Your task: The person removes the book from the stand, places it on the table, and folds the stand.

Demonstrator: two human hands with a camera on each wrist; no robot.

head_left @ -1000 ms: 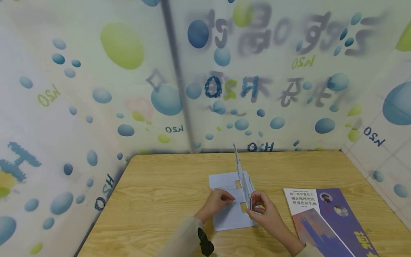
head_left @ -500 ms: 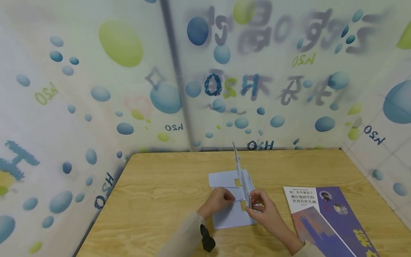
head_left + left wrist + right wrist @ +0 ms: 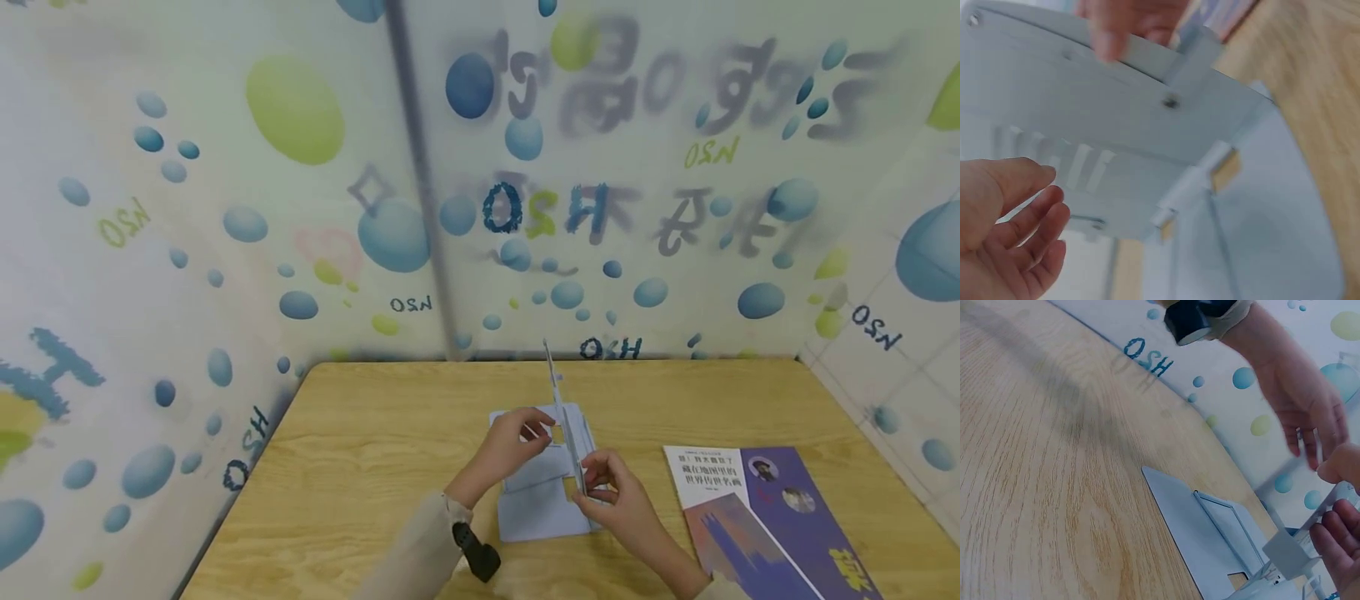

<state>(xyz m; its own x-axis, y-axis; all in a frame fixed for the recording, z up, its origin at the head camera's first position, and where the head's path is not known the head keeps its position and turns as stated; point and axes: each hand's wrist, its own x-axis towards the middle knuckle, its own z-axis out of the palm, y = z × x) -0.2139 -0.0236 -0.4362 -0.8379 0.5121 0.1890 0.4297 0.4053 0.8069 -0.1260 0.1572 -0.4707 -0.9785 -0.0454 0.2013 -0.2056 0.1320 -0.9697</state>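
A pale blue-white folding metal book stand (image 3: 536, 515) lies with its base plate on the table and its slotted panel (image 3: 1072, 75) raised nearly upright. My right hand (image 3: 618, 496) pinches the panel's right side low down, thumb on one face and fingers on the other. On the panel's left side, my left hand (image 3: 513, 443) hangs over the back of the base with loosely bent fingers. In the left wrist view that left hand (image 3: 1007, 222) has nothing between thumb and fingers, close to the row of slots. An inner flap (image 3: 538, 471) shows on the base, beside two rectangular cutouts.
A purple and white book (image 3: 795, 508) lies on the right side of the wooden table (image 3: 360, 467). Walls with blue and green dots stand behind and on both sides. A black device (image 3: 477, 554) is strapped to my left wrist.
My left hand has drawn off the base's inner flap and moved back beside the raised panel. The flap's edge is now more exposed. My right hand keeps its hold.
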